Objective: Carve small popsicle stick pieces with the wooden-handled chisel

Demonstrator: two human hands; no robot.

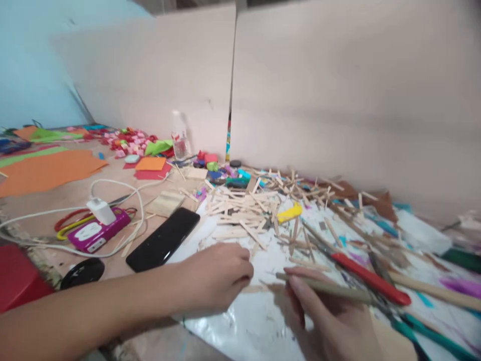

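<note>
My left hand (pixel 221 275) is over the white sheet (pixel 259 326), its fingers curled closed; what they hold, if anything, is hidden. To its right, my right hand (pixel 334 316) grips a slim, olive-brown, pen-like tool (pixel 338 290), its narrow tip pointing left toward my left hand. A thin strip of wood (pixel 255 289) lies on the sheet between the two hands. Just beyond them is a pile of small wooden sticks (pixel 240 208). A yellow piece (pixel 290 213) rests at the pile's right side.
Left of the sheet lie a black phone (pixel 163 239) and a purple power strip (pixel 98 230) with a white charger and looped cable. A red-handled tool (pixel 370 278) and teal-handled scissors (pixel 432 333) lie at right. A bottle (pixel 179 140) stands by the back board.
</note>
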